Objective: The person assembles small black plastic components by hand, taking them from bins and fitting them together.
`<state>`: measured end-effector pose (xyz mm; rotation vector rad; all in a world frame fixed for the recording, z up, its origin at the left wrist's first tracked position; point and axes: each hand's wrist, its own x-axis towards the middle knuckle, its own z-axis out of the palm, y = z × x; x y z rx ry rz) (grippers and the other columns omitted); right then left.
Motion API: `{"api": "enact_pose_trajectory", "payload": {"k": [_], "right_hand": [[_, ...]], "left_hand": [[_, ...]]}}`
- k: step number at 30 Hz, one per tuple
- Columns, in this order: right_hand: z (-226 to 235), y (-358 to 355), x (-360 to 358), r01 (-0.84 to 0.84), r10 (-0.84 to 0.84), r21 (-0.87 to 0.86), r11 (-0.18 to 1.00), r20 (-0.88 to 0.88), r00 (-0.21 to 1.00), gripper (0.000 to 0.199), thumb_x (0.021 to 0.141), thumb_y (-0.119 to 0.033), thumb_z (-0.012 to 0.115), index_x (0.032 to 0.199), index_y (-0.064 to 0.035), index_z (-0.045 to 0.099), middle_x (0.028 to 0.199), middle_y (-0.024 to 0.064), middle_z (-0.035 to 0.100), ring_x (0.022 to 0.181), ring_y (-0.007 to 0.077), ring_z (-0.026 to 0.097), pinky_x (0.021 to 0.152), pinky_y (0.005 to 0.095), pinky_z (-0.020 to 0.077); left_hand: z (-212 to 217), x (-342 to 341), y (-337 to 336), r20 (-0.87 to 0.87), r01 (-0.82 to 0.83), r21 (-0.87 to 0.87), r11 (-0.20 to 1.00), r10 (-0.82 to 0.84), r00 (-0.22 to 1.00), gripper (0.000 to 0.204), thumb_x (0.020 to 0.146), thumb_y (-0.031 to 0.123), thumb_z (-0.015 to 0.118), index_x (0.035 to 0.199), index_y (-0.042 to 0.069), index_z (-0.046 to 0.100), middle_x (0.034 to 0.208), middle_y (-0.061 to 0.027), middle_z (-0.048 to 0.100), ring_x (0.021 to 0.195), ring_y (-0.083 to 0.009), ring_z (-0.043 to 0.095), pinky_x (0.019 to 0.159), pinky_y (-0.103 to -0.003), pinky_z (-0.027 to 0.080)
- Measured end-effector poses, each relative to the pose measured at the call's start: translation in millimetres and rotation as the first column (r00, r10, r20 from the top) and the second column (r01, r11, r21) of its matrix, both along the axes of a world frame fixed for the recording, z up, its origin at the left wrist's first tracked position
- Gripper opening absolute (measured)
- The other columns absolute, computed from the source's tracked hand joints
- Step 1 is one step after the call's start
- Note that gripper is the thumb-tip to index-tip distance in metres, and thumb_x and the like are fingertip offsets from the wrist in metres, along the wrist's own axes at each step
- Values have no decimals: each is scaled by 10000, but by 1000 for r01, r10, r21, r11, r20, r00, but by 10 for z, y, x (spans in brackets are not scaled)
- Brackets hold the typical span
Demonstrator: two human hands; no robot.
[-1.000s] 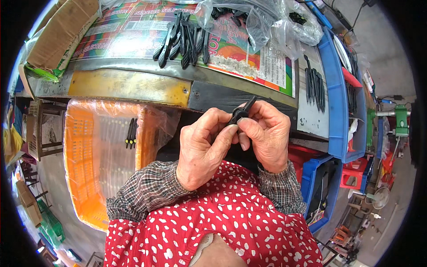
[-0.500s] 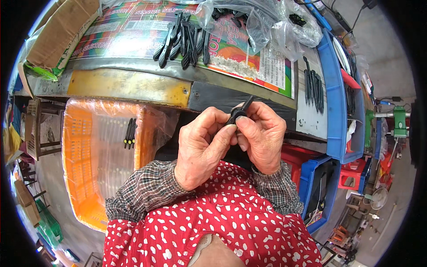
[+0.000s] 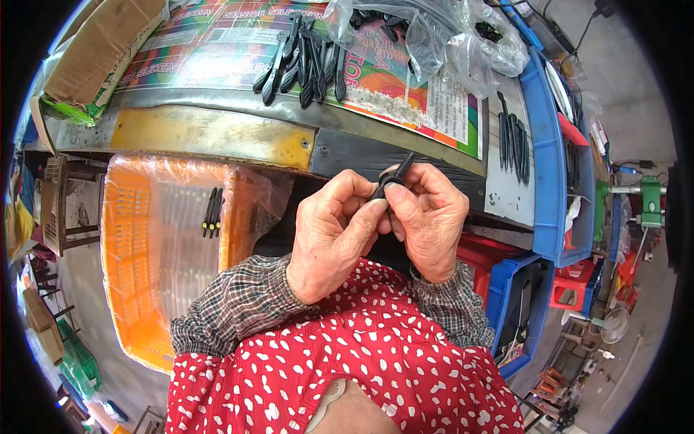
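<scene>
Both my hands meet in front of the table's front edge around a small black part [image 3: 395,176], which has a thin rod and a round collar. Its lower end is hidden by my fingers. My left hand [image 3: 325,242] pinches that lower end between thumb and fingers. With thumb and fingers, my right hand [image 3: 431,224] grips it near the collar, and the rod sticks out up and to the right. On the table lies a pile of black handle-like pieces [image 3: 309,69]. More slim black pieces [image 3: 513,141] lie side by side at the table's right end.
To the left below the table stands an orange crate [image 3: 130,267] lined with clear plastic, with a few black pieces [image 3: 212,212] in it. A cardboard box [image 3: 101,65] sits far left. Clear bags [image 3: 434,43] lie at the back; blue bins [image 3: 546,159] stand on the right.
Both hands remain closed on the black part, with only a slight shift of the fingers. The whole view has moved a little.
</scene>
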<state>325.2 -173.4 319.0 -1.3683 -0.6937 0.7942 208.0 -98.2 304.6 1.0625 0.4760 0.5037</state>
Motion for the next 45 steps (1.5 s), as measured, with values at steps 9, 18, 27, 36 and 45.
{"api": "enact_pose_trajectory", "payload": {"k": [9,18,27,36,45], "right_hand": [[98,-33,172,-107,107,-2,994,20,994,242,897,-217,612,988,7,616,682,-54,541,507,-18,378,429,148,254],[98,-32,217,-169,171,-21,985,64,983,184,909,-170,567,813,-18,608,634,-42,542,501,0,414,429,166,306],[28,-14,123,-75,74,38,996,40,996,189,919,-187,569,856,-16,619,649,-33,563,508,-1,430,434,164,323],[122,-52,113,-156,157,-19,988,17,987,232,909,-175,592,1008,35,591,735,-8,577,542,9,457,456,151,347],[117,-24,62,-141,141,-32,989,-14,990,148,855,-21,623,977,45,569,719,2,567,526,11,461,439,155,364]], "left_hand": [[63,-60,82,61,160,-151,976,-152,986,95,930,98,526,940,6,505,700,-66,603,468,-40,446,403,-167,318],[35,-79,58,100,249,-237,939,-231,968,98,929,97,525,939,2,501,691,-79,601,452,-53,436,395,-177,308],[18,-77,57,104,188,-265,946,-166,981,80,913,58,543,924,-20,531,678,-56,598,466,-38,462,398,-164,334],[8,-87,88,84,120,-179,977,-106,991,65,914,52,538,955,4,524,721,-76,614,487,-52,468,410,-171,330],[21,-84,52,42,67,-120,991,-62,997,61,903,37,551,934,-14,537,714,-44,603,524,-21,478,425,-161,347]]}}
